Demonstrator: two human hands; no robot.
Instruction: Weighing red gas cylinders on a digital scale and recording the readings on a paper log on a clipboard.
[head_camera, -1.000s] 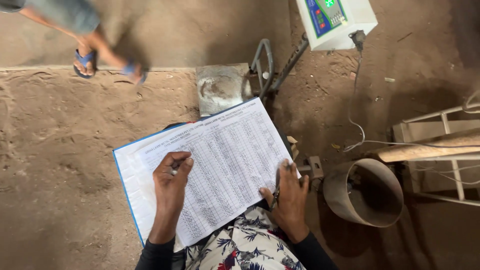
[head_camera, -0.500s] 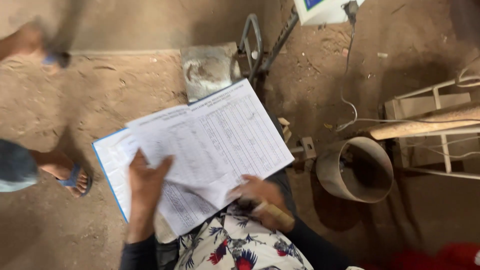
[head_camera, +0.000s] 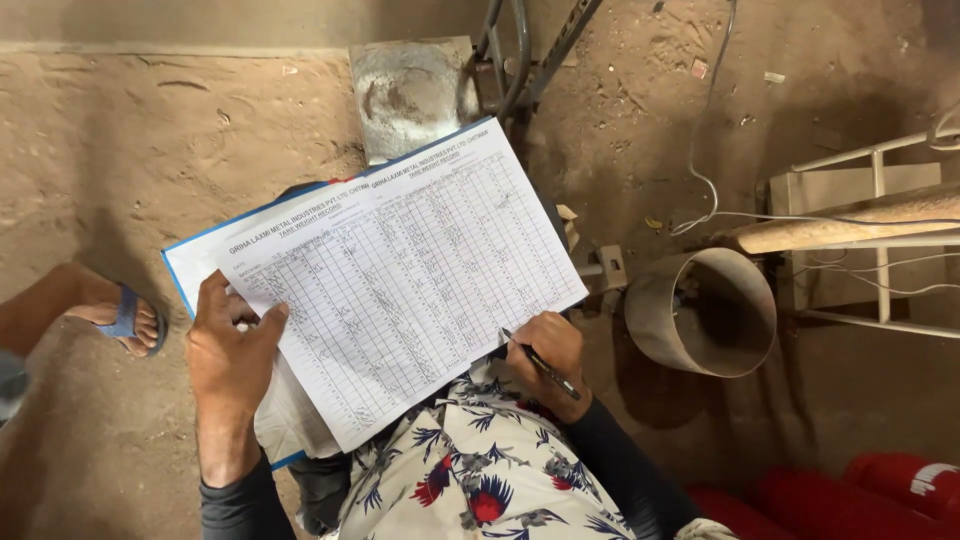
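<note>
the printed record sheet (head_camera: 400, 290), a white page ruled into a dense table with handwritten entries, lies tilted across the person's lap on top of a blue-edged clipboard (head_camera: 185, 275) that shows along the sheet's left and upper-left edges. the left hand (head_camera: 228, 350) is closed over the sheet's left edge, thumb on the paper and fingers curled round the board beneath it, pinching both. the right hand (head_camera: 550, 355) rests at the sheet's lower right corner, fingers narrowed around a black pen (head_camera: 540, 363) whose tip touches the paper's edge. just below the sheet is the person's floral shirt (head_camera: 470, 480), with dark sleeves at both wrists. right of the sheet a dusty metal cylinder (head_camera: 700, 310) lies on its side on the dirt floor (head_camera: 120, 150), and beyond it a white metal frame (head_camera: 870, 240) carries a wooden pole (head_camera: 850, 225). above the sheet sits a square steel scale platform (head_camera: 410, 95). left of the sheet, another person's foot in a blue sandal (head_camera: 125, 315) stands on the floor.
</note>
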